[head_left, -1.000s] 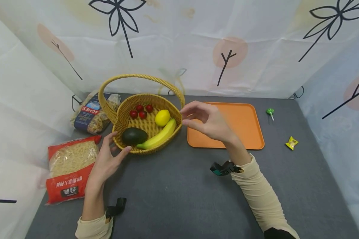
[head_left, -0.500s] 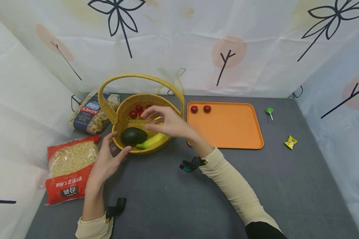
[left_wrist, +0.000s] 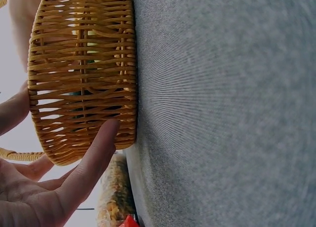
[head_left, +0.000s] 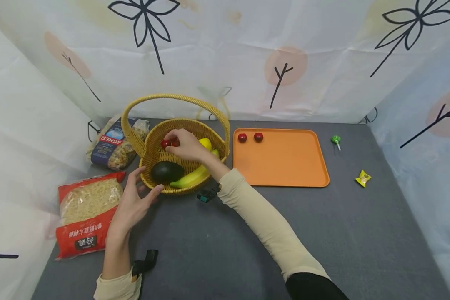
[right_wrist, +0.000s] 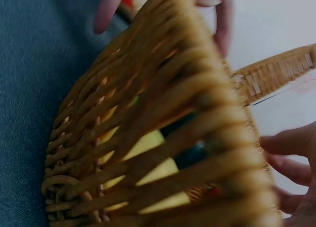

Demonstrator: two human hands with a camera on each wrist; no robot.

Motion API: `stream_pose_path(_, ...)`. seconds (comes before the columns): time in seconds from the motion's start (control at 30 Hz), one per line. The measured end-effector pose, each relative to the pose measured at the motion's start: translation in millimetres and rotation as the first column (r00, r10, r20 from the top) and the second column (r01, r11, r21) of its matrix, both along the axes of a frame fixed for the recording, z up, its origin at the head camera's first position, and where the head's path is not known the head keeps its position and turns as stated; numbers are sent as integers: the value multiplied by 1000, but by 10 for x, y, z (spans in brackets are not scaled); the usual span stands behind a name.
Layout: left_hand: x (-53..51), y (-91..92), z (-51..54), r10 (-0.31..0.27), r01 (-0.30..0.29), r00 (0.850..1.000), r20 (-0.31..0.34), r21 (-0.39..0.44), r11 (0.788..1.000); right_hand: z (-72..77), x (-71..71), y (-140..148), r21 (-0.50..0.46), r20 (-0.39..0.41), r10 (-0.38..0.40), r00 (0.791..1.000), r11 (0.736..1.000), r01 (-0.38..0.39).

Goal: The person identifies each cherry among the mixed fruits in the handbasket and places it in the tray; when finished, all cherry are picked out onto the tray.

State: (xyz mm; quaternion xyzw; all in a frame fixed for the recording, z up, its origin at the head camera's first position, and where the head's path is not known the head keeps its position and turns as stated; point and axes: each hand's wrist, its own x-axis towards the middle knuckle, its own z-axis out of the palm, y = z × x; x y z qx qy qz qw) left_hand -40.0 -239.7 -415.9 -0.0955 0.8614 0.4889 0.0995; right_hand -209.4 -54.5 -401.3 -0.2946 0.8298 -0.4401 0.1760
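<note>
In the head view my left hand [head_left: 131, 208] touches the near-left side of a yellow wicker basket [head_left: 144, 177], thumb and fingers spread along it. The left wrist view shows one straight finger against the weave and the thumb at the rim. My right hand [head_left: 187, 146] reaches inside the basket, fingers bent around red cherries [head_left: 165, 143]; I see no firm pinch. Beside them lie a dark green avocado [head_left: 167, 171], a banana [head_left: 190, 178] and a partly covered lemon [head_left: 206, 143]. Two more cherries [head_left: 258, 137] sit on an orange tray [head_left: 281, 162].
A tall basket handle [head_left: 176, 96] arches above the right hand. Left of the basket are a red pasta bag [head_left: 90, 214] and a blue-labelled pasta bag [head_left: 114, 143]. A green lollipop [head_left: 336, 140] and a yellow wrapped candy [head_left: 363, 178] lie right of the tray.
My right hand has moved left from the tray's left edge into the basket, down to the cherries. Two cherries on the tray have come into sight. The left hand stays in place.
</note>
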Motion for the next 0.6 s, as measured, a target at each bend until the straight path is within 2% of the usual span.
stream_pose_path(0.17,8,-7,-15,3,-3,1000,-10,10,1000,-72,-48,-128,100,1,-13,1000,995,13)
stream_pose_path(0.37,4,-11,-21,1,0,1000,-18,18,1000,-102,-45,-187,186,19,49,999,981,-51)
stream_pose_path(0.6,-2,-12,-22,-1,2,1000,-14,31,1000,-129,-5,-195,218,11,33,999,975,-35)
